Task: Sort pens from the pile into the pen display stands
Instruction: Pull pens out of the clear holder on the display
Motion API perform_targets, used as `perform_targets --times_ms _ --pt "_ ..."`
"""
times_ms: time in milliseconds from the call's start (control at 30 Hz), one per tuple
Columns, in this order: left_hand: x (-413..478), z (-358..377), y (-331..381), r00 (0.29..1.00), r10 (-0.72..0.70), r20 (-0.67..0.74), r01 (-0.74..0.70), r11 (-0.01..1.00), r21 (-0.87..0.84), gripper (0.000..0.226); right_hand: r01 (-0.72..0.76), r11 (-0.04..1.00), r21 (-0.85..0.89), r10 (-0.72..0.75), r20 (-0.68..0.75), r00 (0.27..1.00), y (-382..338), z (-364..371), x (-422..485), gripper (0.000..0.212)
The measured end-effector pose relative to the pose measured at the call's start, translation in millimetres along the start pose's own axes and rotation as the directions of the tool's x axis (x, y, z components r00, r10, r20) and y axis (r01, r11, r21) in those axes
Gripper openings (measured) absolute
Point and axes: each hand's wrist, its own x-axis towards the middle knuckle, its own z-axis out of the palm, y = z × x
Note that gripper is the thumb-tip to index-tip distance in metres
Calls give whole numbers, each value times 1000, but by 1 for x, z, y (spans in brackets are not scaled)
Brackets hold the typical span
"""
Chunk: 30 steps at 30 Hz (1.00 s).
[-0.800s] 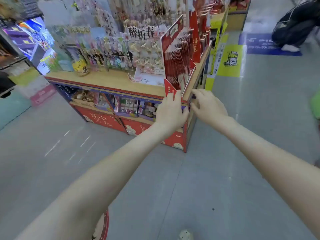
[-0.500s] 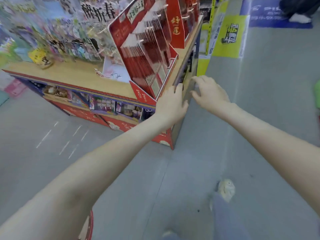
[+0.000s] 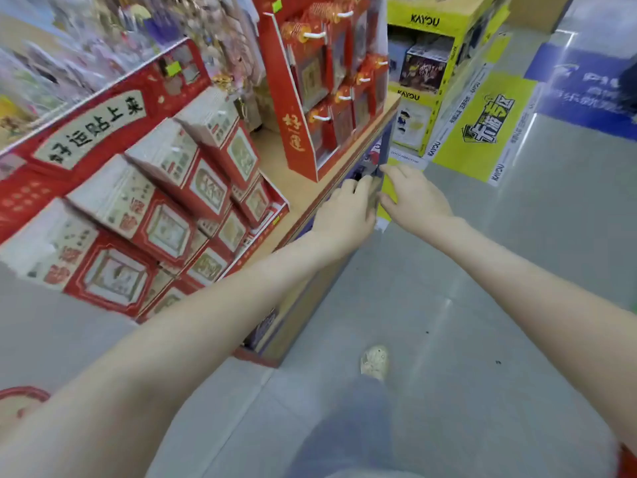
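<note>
Where red stands (image 3: 291, 98) crowd, left hand (image 3: 344, 217) — and right hand (image 3: 418, 198) — clamp the table edge (image 3: 312, 196).

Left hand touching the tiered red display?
No, the left hand is at the wooden table edge, apart from the tiered red display.

Grey shop floor (image 3: 489, 291), wooden display table (image 3: 293, 191)

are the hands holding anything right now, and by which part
Cannot be told: left hand and right hand meet at the table edge, a blurred grey shape between them.
</note>
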Motion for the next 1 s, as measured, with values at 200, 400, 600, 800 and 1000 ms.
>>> perform_targets --times_ms 200,400,600,800,1000 --pt "179 30 39 999 15 46 -14 1000 -23 51 27 999 -36 -26 32 999 123 -27 125 47" --pt "350 50 81 998 -4 58 5 1000 -23 50 33 998 -58 -30 45 999 243 -63 249 42" --pt "511 79 105 995 -104 1 104 994 -12 49 132 991 -29 -129 87 988 359 -79 389 45" --pt "675 82 112 970 -229 -79 223 972 -76 44 266 964 13 -267 83 960 444 -95 538 36" --pt "815 91 76 943 -315 -104 308 948 -84 53 294 955 46 -298 126 946 487 -82 683 46"
